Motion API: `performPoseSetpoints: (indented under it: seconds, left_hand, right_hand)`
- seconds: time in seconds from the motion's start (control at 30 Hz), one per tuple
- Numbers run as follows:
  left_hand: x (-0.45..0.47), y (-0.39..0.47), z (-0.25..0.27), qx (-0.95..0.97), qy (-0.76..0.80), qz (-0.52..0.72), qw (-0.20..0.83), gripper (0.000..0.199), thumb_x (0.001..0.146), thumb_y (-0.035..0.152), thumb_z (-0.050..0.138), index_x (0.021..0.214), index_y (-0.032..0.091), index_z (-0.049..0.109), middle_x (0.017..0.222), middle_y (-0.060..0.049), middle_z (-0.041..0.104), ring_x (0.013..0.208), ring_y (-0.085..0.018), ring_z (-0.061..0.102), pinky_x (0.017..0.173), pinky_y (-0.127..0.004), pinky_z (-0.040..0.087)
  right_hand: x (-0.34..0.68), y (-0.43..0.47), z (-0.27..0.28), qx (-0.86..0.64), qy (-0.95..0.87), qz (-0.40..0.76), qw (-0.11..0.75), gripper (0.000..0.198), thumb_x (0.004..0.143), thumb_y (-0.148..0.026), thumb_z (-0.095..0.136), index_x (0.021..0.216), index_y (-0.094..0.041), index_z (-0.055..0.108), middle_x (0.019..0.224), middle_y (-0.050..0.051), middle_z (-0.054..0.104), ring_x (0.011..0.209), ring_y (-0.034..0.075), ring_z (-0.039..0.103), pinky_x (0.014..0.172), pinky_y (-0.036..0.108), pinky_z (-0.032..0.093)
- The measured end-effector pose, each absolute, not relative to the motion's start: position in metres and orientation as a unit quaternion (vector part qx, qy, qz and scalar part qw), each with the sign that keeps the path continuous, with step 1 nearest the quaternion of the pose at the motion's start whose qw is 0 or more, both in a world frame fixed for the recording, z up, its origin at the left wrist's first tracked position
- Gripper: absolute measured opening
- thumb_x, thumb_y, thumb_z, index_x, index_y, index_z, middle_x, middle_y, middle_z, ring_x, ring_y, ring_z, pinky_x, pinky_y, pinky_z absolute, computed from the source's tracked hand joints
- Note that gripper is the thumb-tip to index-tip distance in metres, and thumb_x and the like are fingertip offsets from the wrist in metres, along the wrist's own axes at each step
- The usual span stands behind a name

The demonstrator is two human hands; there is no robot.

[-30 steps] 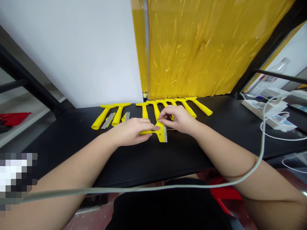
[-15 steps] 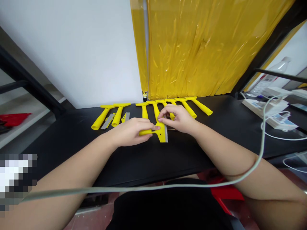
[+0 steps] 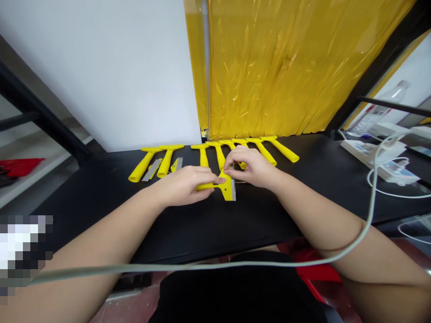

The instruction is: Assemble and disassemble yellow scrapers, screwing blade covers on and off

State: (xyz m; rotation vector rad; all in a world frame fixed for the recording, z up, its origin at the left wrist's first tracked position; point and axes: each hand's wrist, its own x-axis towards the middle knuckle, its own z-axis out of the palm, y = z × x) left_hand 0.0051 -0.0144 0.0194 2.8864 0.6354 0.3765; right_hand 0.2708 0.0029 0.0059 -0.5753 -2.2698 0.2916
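Note:
My left hand (image 3: 188, 185) is closed around the handle of a yellow scraper (image 3: 229, 192), its thumb and fingertip near the base of the head. The scraper lies sideways, with its handle to the left and a grey blade strip along its right edge. My right hand (image 3: 251, 165) is closed in a pinch at the far corner of the scraper head. Whatever lies between those fingertips is hidden or too small to name. Left of my left hand, two smaller yellow pieces with grey blades, one a blade piece (image 3: 152, 170), lie beside yellow handles (image 3: 141, 167).
Several more yellow handles (image 3: 284, 150) lie in a row along the back of the black tabletop (image 3: 208, 229). A pale cable (image 3: 235, 264) hangs across the front, over my arms. White power strips (image 3: 380, 161) and a plastic bottle (image 3: 380, 107) stand at right.
My right fingertips have shifted very slightly at the scraper head. The left hand and the scraper stay almost where they were.

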Motion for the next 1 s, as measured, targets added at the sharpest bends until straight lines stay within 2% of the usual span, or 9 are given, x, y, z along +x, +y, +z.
performPoseSetpoints:
  seconds: [0.17, 0.47, 0.7, 0.87, 1.0]
  left_hand:
    - [0.0051, -0.0144, 0.0195, 0.966, 0.211, 0.123, 0.079, 0.035, 0.102, 0.023, 0.057, 0.135, 0.023, 0.069, 0.103, -0.006, 0.071, 0.091, -0.018, 0.069, 0.083, -0.028, 0.052]
    - [0.0057, -0.0156, 0.0205, 0.965, 0.221, 0.123, 0.071, 0.036, 0.101, 0.022, 0.057, 0.134, 0.026, 0.07, 0.103, -0.006, 0.07, 0.09, -0.018, 0.069, 0.081, -0.028, 0.052]
    - [0.0056, -0.0168, 0.0207, 0.966, 0.218, 0.125, 0.057, 0.036, 0.101, 0.023, 0.055, 0.134, 0.026, 0.069, 0.105, -0.007, 0.072, 0.091, -0.018, 0.07, 0.081, -0.028, 0.052]
    - [0.0053, -0.0139, 0.0199, 0.954, 0.266, 0.133, 0.041, 0.034, 0.101, 0.025, 0.055, 0.132, 0.023, 0.07, 0.108, -0.007, 0.072, 0.094, -0.02, 0.071, 0.084, -0.03, 0.053]
    - [0.0044, -0.0113, 0.0178, 0.941, 0.303, 0.147, 0.029, 0.035, 0.101, 0.029, 0.054, 0.132, 0.023, 0.07, 0.108, -0.007, 0.073, 0.097, -0.021, 0.071, 0.087, -0.032, 0.054]
  right_hand:
    - [0.2712, 0.003, 0.006, -0.234, -0.886, 0.14, 0.374, 0.008, 0.088, -0.012, 0.072, 0.085, -0.02, 0.071, 0.087, 0.003, 0.074, 0.084, 0.019, 0.06, 0.08, 0.034, 0.046]
    - [0.2755, 0.0035, 0.0065, -0.281, -0.848, 0.176, 0.414, 0.002, 0.089, -0.019, 0.071, 0.089, -0.021, 0.071, 0.085, 0.001, 0.07, 0.075, 0.016, 0.058, 0.072, 0.031, 0.048]
    - [0.2728, 0.0019, 0.0069, -0.256, -0.878, 0.117, 0.388, 0.004, 0.091, -0.021, 0.071, 0.087, -0.022, 0.072, 0.085, 0.003, 0.072, 0.081, 0.019, 0.063, 0.076, 0.034, 0.05]
    - [0.276, -0.0003, 0.0075, -0.292, -0.823, 0.215, 0.437, 0.01, 0.089, -0.028, 0.077, 0.093, -0.019, 0.074, 0.084, 0.003, 0.074, 0.072, 0.016, 0.065, 0.07, 0.03, 0.053]
    - [0.2748, -0.0014, 0.0063, -0.301, -0.842, 0.23, 0.385, 0.007, 0.088, -0.026, 0.078, 0.09, -0.019, 0.077, 0.081, 0.002, 0.075, 0.071, 0.015, 0.067, 0.068, 0.028, 0.053]
